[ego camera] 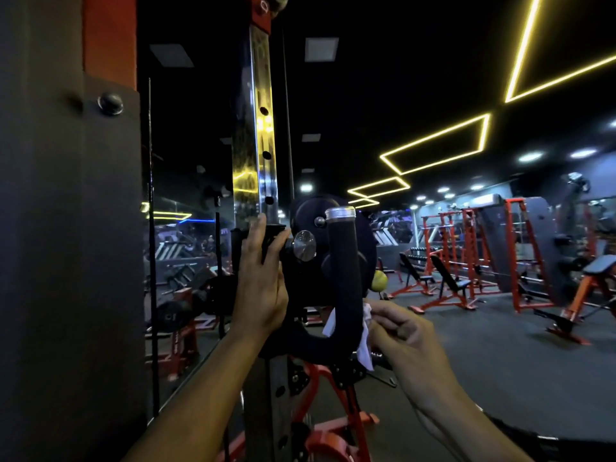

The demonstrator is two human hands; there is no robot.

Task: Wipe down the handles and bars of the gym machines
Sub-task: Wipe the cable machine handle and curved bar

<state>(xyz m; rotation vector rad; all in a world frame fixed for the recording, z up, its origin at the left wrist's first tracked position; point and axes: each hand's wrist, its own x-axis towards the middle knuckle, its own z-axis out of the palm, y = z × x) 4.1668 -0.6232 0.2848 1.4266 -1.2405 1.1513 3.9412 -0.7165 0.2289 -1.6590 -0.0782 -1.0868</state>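
Observation:
A black padded handle [343,261] with a silver end cap stands upright on the cable machine's carriage, curving left at its base. My right hand [403,335] pinches a white cloth [365,338] against the lower right side of that handle. My left hand [261,278] grips the black carriage block [301,285] beside a silver pull knob [304,245]. The carriage rides on a chrome upright [255,145] with adjustment holes.
A grey and orange machine column [66,195] fills the left. Orange frame parts [333,428] sit below the handle. A mirror [186,261] lies behind the upright. Orange benches and racks [466,261] stand across the dark floor to the right.

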